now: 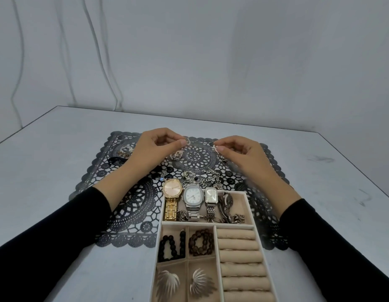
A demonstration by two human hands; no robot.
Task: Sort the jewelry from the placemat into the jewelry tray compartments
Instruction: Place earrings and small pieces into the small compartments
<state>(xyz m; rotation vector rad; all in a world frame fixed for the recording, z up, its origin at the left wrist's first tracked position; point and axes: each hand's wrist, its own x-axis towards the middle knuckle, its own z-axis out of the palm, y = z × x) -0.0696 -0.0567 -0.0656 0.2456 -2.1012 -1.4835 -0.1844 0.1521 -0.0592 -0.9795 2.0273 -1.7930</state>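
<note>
Beige jewelry tray [258, 240] nearest, with fan earrings [167, 282], bead bracelets [200, 241] and watches [192, 196] in its compartments
Beyond it on the black lace placemat [128, 205], the left hand [155, 147] pinches a small silver piece [187, 141] and the right hand [237, 152] pinches another [215, 148]; loose silver jewelry [207, 178] lies between hands and tray

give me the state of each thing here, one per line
left hand: pinching a small silver piece
right hand: pinching another silver piece
jewelry tray: open, partly filled
ring rolls: no rings visible
gold watch: lying face up in the tray
placemat: flat, jewelry still on it
</note>
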